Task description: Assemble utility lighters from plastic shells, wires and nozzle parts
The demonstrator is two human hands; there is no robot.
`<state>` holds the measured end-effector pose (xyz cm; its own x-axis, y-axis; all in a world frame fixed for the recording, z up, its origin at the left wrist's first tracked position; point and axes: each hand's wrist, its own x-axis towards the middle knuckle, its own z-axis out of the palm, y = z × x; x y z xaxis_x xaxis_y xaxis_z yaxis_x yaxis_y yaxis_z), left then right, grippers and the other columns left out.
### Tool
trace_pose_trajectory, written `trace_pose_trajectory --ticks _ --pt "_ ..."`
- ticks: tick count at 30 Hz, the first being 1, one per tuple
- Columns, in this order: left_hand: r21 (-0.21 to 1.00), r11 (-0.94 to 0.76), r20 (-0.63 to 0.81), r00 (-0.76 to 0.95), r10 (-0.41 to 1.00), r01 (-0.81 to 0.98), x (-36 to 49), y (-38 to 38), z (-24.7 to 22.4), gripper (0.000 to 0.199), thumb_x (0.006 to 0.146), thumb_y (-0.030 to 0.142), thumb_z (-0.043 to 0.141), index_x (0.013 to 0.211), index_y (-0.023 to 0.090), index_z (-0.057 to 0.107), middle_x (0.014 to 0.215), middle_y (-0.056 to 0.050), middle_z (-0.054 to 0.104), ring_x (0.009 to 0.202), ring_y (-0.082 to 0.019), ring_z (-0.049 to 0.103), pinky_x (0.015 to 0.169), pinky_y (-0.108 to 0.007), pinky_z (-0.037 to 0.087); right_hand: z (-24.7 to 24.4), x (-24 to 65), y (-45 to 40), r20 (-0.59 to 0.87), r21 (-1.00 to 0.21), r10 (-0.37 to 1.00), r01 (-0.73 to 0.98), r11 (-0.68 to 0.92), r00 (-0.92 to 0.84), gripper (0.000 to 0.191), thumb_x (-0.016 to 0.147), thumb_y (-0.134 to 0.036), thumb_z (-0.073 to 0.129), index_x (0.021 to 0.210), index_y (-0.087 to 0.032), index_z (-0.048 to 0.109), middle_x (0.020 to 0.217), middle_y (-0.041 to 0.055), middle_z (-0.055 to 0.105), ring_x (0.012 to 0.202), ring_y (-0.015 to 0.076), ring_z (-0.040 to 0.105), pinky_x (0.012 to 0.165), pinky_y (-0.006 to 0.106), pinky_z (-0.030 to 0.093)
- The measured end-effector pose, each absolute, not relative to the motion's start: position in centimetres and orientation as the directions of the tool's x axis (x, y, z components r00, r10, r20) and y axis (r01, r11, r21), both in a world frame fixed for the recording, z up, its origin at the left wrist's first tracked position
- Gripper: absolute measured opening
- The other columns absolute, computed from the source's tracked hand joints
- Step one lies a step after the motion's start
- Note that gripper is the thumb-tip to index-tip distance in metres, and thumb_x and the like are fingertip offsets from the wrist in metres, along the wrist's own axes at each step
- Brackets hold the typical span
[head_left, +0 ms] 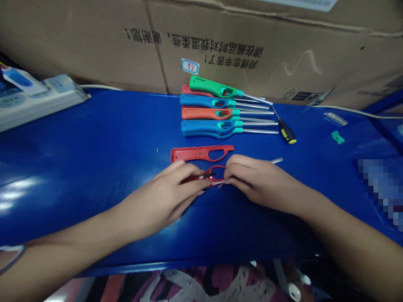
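Between my two hands is a red lighter housing half (217,181) with a small black part (208,175) inside it. The fingers of my left hand (176,184) are closed around its handle end and press by the black part. My right hand (245,174) pinches the other end near the trigger opening, and a thin clear strip or tube shows under its fingertips. Just beyond lies a second red housing half (189,154), inner side up. The end of a metal tube (277,160) pokes out behind my right hand.
Several assembled lighters (204,113) in green, blue, orange and red lie stacked against a cardboard box (94,42). A screwdriver (286,132) touches their tips. At right are a green trigger piece (338,137) and a clear part (335,119). A power strip (40,100) stands left; a small screw (158,149) lies on the blue table.
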<state>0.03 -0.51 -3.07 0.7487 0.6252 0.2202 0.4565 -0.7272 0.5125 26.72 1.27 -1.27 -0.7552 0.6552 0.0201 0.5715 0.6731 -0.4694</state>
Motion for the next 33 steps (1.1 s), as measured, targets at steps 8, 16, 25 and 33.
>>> trace_pose_trajectory --ticks 8,16,25,33 --pt "0.511 -0.731 0.237 0.743 0.626 0.452 0.0 -0.4 -3.3 0.031 0.102 0.017 0.052 0.131 0.02 0.063 0.117 -0.009 0.061 0.108 -0.02 0.056 0.098 -0.037 0.051 -1.7 26.8 1.3 0.003 -0.423 0.662 0.599 0.68 -0.749 0.016 0.103 -0.021 0.044 0.099 -0.018 0.059 0.098 0.0059 0.062 0.086 0.018 0.06 0.074 0.03 0.047" --pt "0.495 -0.739 0.222 0.756 0.616 0.457 0.0 -0.4 -3.3 0.035 0.102 0.016 0.05 0.134 0.024 0.063 0.121 -0.009 0.059 0.113 -0.021 0.054 0.099 -0.038 0.05 -1.8 26.4 1.3 0.119 -0.559 0.721 0.554 0.617 -0.683 0.008 0.097 -0.014 0.056 0.092 -0.019 0.06 0.093 0.0028 0.064 0.085 0.0139 0.06 0.076 0.025 0.047" --pt "0.336 -0.805 0.215 0.792 0.571 0.489 0.1 -0.8 -2.7 0.036 0.101 0.015 0.048 0.134 0.018 0.062 0.12 -0.012 0.061 0.111 -0.027 0.054 0.095 -0.043 0.054 -1.3 26.3 1.2 0.111 -0.591 0.734 0.55 0.591 -0.67 0.013 0.095 -0.01 0.055 0.09 -0.02 0.062 0.091 0.0033 0.066 0.084 0.0146 0.061 0.075 0.027 0.048" --pt "0.052 -0.847 0.129 0.838 0.531 0.529 0.5 -1.9 -2.0 0.046 0.099 0.013 0.045 0.143 0.01 0.053 0.128 -0.018 0.062 0.11 -0.035 0.056 0.085 -0.051 0.058 -1.1 26.4 1.3 0.115 -0.576 0.742 0.564 0.592 -0.661 0.012 0.093 -0.01 0.056 0.092 -0.021 0.061 0.09 0.0027 0.064 0.075 0.0136 0.057 0.067 0.026 0.046"
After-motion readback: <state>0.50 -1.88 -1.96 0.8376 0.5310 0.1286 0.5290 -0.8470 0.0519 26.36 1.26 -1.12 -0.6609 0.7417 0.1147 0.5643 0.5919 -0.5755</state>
